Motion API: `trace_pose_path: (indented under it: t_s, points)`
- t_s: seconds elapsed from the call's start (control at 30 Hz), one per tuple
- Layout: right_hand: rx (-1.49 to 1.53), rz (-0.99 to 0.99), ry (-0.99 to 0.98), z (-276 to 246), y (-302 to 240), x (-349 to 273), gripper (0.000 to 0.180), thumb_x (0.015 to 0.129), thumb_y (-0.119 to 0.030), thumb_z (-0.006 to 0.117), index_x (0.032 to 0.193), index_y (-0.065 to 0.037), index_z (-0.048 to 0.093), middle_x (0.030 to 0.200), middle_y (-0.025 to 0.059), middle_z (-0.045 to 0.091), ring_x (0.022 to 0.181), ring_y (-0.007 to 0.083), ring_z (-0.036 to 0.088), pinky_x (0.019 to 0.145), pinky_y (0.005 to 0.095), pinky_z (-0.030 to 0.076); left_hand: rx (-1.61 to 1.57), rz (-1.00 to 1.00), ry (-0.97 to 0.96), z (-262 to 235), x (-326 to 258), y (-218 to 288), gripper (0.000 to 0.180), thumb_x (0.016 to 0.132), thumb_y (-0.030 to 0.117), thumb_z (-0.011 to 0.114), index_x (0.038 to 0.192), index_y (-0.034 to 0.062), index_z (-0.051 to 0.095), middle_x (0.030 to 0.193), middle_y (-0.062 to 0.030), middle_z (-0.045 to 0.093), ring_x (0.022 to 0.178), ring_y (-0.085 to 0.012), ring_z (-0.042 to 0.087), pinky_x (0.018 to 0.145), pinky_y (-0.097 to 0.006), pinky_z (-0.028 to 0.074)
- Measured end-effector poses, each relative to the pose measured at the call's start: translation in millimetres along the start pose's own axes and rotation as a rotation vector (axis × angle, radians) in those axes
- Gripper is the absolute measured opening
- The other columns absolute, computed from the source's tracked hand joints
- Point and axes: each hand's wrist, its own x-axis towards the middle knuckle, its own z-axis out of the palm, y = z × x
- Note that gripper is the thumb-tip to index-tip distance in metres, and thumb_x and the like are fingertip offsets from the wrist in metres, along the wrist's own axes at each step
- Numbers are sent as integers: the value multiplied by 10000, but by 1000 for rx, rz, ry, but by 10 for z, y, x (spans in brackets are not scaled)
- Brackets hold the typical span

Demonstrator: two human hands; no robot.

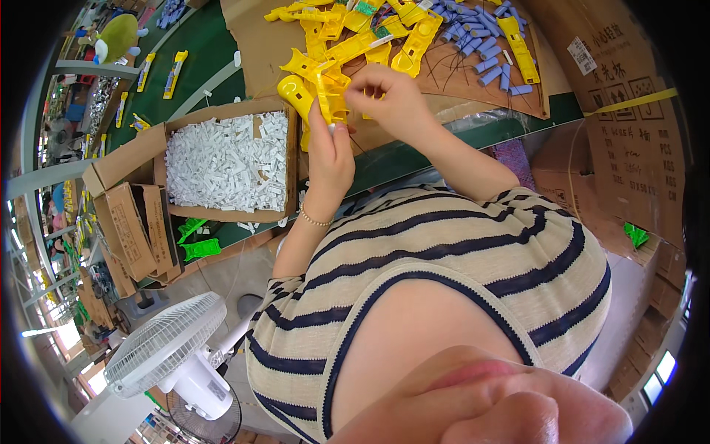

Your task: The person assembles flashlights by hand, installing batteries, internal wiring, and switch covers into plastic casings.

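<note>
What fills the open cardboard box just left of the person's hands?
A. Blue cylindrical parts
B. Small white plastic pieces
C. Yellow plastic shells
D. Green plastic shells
B. The open cardboard box is packed with small white pieces; the yellow plastic shell is held in the left hand and right hand, while the blue cylindrical parts lie on the cardboard sheet farther back.

Box of small parts [222, 159] left of both hands — plastic pile [384, 33] (on cardboard) behind.
</note>
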Motion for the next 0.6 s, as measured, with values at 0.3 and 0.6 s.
trace_pose_path:
  t_s: [0.3, 0.6]
  points:
    - [-194, -155, -47, 28, 71, -274, 157, 759, -168, 679, 776, -15, 649, 693, 130, 607, 663, 271, 592, 594, 352, 456, -107, 108, 82, 76, 145, -147, 466, 933, 80, 441, 1343, -47, 260, 1141, -136, 506, 1022, -186, 508, 900, -295, 404]
    - [-1056, 91, 76, -1925, 877, 237, 251, 775, -103, 644, 1023, -71, 665, 958, 150, 648, 908, 324, 611, 790, 368, 488, -518, -114, -50, -3, 139, -154, 311, 933, 82, 403, 1240, 74, 356, 980, -100, 540, 739, -172, 582, 649, -316, 511]
